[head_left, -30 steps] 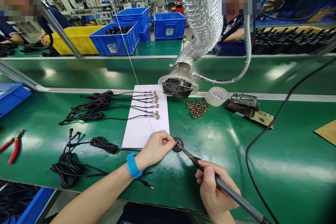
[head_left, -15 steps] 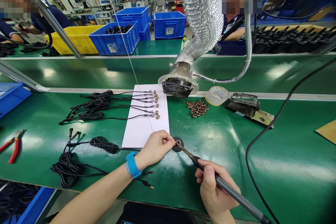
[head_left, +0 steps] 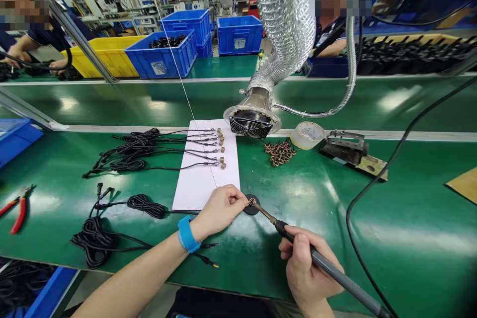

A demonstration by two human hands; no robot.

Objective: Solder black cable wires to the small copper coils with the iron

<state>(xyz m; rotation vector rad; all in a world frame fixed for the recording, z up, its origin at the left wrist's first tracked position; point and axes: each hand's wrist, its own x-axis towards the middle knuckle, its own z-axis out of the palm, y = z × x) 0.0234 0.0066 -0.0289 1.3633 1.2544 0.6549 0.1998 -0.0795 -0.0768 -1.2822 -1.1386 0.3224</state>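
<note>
My left hand (head_left: pixel 223 208), with a blue wristband (head_left: pixel 189 234), is closed in a pinch on the wire end of a black cable (head_left: pixel 177 212). A bit of yellow shows at its fingertips. A thin pale strand (head_left: pixel 186 90) runs down from above to this hand; whether the fingers hold it too, I cannot tell. Just beyond the fingertips, a small round copper-coloured part (head_left: pixel 252 202) sits on a black disc (head_left: pixel 252 210). In my right hand (head_left: pixel 311 268) is a soldering iron (head_left: pixel 330 264), its tip at that part.
White paper (head_left: pixel 197 184) carries cable ends (head_left: pixel 208 150) with small metal parts. Coiled cables (head_left: pixel 95 238) and red-handled cutters (head_left: pixel 20 208) lie left. Beyond are a fan duct (head_left: pixel 251 121), copper parts (head_left: pixel 279 153), a tape roll (head_left: pixel 307 135) and an iron stand (head_left: pixel 354 154). Co-workers sit opposite.
My right hand has shifted slightly right and down with the soldering iron; its tip stays at the small part. My left hand is nearly still. A co-worker's hands at far left have moved.
</note>
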